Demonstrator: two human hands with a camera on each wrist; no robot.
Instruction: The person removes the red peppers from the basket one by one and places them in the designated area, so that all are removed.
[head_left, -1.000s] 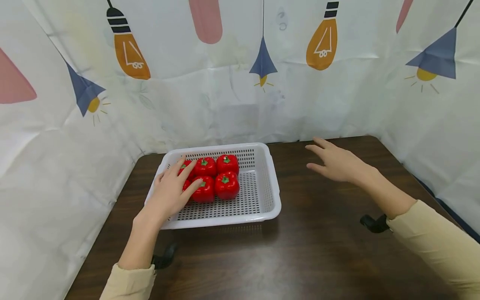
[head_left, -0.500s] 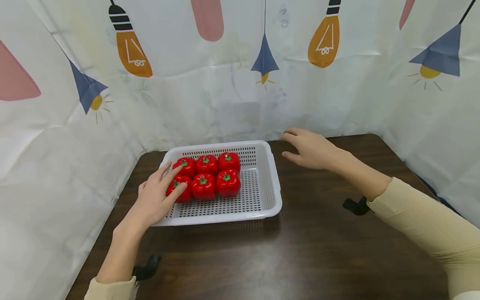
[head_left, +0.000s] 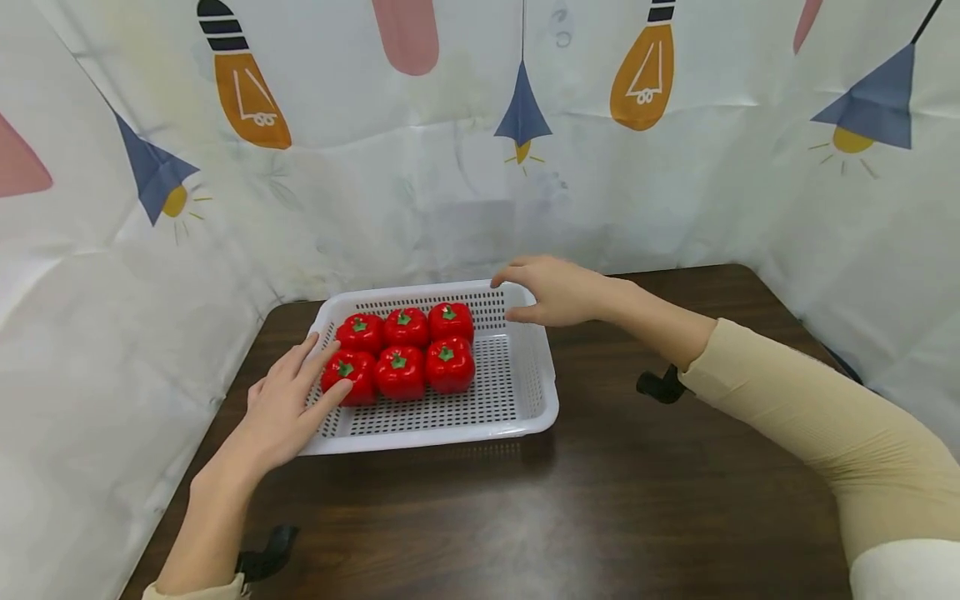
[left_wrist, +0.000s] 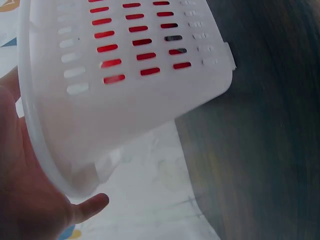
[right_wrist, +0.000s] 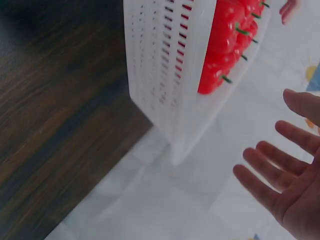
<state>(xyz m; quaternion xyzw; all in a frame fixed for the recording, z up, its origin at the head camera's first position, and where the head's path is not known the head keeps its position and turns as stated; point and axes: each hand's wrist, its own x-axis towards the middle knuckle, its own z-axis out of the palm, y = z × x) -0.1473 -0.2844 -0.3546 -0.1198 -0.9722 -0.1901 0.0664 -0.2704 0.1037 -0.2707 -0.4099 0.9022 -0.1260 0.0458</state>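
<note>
Several glossy red bell peppers (head_left: 400,372) with green stems stand in two rows of three inside a white plastic basket (head_left: 517,425), filling its left and middle parts. My left hand (head_left: 281,408) hovers over the basket's left side, fingers spread and relaxed, partly covering the nearest left pepper. In the left wrist view that hand (left_wrist: 30,185) is beside the rim, holding nothing. Over the far right corner is my right hand (head_left: 562,292), its fingers loosely bent and holding nothing. The right wrist view shows its fingers (right_wrist: 257,187) spread apart from the basket wall (right_wrist: 165,65).
The basket stands on a dark brown wooden table (head_left: 570,500), toward its back left. A white curtain (head_left: 450,225) printed with lamps and bulbs hangs along the back and both sides. A black strap piece (head_left: 660,386) sits at the right wrist.
My left hand has drawn back leftward from above the peppers to the basket's left side. My right hand has travelled left from over the table to the basket's far right corner.
</note>
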